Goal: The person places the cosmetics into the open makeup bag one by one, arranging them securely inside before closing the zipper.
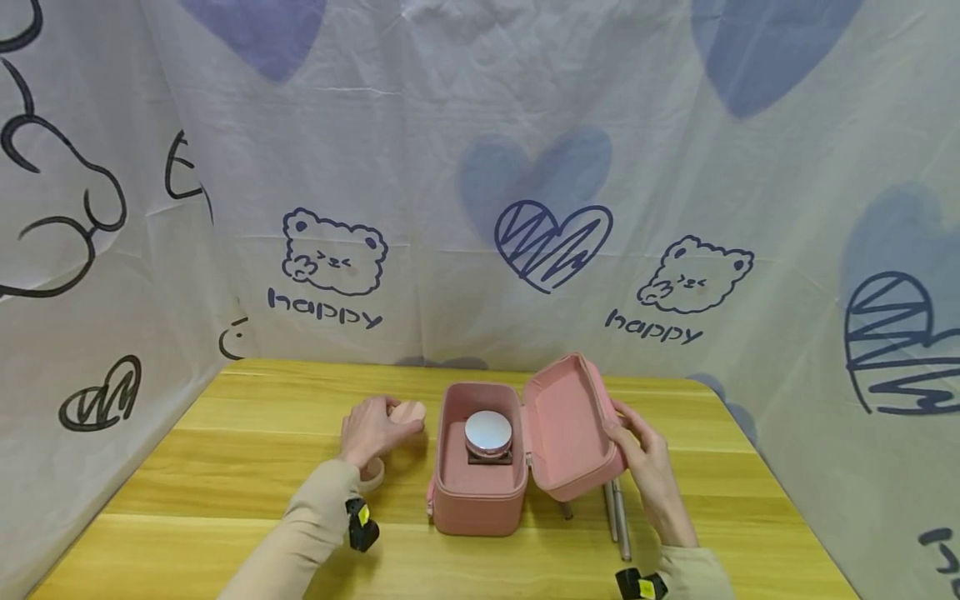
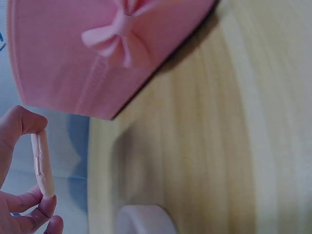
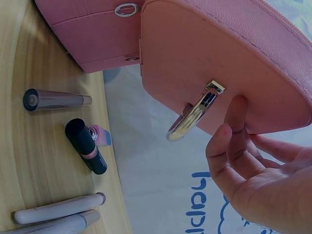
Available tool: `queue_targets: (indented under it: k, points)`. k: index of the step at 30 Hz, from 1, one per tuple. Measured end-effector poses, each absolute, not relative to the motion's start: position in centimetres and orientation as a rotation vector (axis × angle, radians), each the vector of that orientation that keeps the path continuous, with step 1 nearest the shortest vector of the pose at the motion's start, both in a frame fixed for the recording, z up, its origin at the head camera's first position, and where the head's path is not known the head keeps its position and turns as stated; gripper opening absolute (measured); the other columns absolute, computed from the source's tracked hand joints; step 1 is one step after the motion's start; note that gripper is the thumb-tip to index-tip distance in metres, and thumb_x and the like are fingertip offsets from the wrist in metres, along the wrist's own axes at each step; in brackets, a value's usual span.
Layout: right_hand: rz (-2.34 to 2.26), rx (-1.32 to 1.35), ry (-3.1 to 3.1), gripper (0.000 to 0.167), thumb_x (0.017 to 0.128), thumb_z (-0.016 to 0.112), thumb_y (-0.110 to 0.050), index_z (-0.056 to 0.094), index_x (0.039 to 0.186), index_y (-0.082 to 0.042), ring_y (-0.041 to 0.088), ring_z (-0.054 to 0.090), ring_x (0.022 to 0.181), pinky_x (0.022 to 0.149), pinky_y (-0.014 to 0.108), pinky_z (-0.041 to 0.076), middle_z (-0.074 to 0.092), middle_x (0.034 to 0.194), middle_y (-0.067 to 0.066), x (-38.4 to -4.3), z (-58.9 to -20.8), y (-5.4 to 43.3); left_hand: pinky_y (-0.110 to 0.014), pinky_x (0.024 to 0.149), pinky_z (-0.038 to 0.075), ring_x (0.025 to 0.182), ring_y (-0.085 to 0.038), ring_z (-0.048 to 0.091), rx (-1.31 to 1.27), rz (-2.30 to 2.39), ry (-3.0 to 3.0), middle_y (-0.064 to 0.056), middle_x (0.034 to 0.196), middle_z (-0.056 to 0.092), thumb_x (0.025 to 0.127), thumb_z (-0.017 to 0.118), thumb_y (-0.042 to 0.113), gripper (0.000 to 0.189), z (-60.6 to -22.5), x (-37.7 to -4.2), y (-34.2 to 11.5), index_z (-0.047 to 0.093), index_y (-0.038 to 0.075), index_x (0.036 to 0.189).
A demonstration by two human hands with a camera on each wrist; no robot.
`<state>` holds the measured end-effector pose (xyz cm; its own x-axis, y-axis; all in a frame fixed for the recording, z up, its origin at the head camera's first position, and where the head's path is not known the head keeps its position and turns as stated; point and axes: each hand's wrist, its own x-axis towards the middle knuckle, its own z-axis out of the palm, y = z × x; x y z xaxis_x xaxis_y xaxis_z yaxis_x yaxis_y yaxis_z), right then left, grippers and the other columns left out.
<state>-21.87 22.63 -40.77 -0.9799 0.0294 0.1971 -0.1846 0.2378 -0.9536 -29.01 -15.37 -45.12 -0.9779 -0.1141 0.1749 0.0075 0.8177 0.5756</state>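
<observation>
A pink cosmetic case (image 1: 480,510) stands on the table with its lid (image 1: 570,425) swung open to the right. Inside lie a round compact (image 1: 488,432) with a shiny pale top and a dark square item (image 1: 476,459) partly under it. Left of the case, my left hand (image 1: 372,429) pinches a thin pale pink powder puff (image 2: 43,163) by its edges, thumb opposite fingers. My right hand (image 1: 648,458) grips the lid's right edge, with fingertips on its outer face beside the gold handle (image 3: 195,113). Below my left hand, a pale ring-shaped item (image 1: 372,474) is partly hidden by the wrist.
Under and right of the lid lie a brownish tube (image 3: 56,99), a black lipstick tube (image 3: 86,146), a small pink bottle (image 3: 101,135) and two slim pale tubes (image 3: 58,208). A printed cloth (image 1: 450,292) hangs behind the table (image 1: 225,467). A bow (image 2: 124,29) decorates the case.
</observation>
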Motion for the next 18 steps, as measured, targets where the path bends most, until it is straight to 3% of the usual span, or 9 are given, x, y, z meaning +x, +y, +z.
queue_targets:
  k: [7,18]
  points:
    - [1.846,0.125,-2.329,0.049,0.105,0.053,-0.024,0.046,0.149,-0.004,0.001,0.061,0.097,0.081,0.016,0.052,0.057,0.114,-0.002,-21.9,-40.7,22.5,-0.034,0.072,0.046,0.089,-0.027,0.064,0.073,-0.931,-2.773,-0.012,0.105,0.073,0.076,0.077,0.048,0.057,-43.4,-29.2,-15.0,0.071,0.009,0.117]
    - [1.850,0.120,-2.320,0.049,0.104,0.054,-0.024,0.047,0.148,-0.005,0.000,0.062,0.096,0.081,0.016,0.053,0.058,0.112,-0.005,-22.0,-40.7,22.5,-0.042,0.080,0.049,0.095,-0.029,0.064,-0.100,-0.858,-2.749,-0.013,0.109,0.071,0.078,0.075,0.052,0.059,-39.9,-29.7,-13.1,0.072,0.008,0.116]
